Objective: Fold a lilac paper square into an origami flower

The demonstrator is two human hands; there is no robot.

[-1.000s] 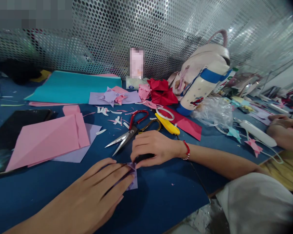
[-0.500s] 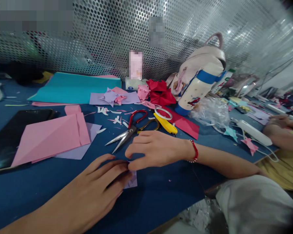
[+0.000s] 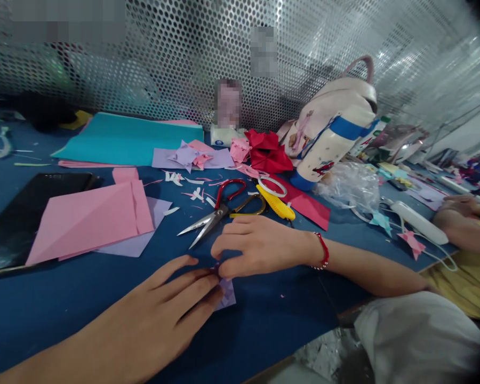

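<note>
A small piece of purple paper (image 3: 227,296) lies on the blue tabletop, mostly hidden beneath my fingers. My left hand (image 3: 164,304) rests flat over it, fingers stretched out and pressing on its left part. From the upper right, my right hand (image 3: 256,246) has its thumb and fingertips closed on the paper's upper edge, touching the left fingertips; a red beaded bracelet circles that wrist. Just beyond my right hand are open scissors (image 3: 220,211) with one red and one dark handle, and a yellow cutter (image 3: 278,205).
Pink paper sheets (image 3: 92,218) overlap a dark phone (image 3: 32,213) at left. Behind are a teal sheet (image 3: 132,140), folded purple star (image 3: 184,154), red folded paper (image 3: 269,152), a bottle (image 3: 332,149) and a backpack (image 3: 328,101). Another person's arm (image 3: 464,221) rests at right.
The view has shifted slightly, so the scene sits a little further right. My hands stay together on the purple paper, with slightly more of its lower right corner showing.
</note>
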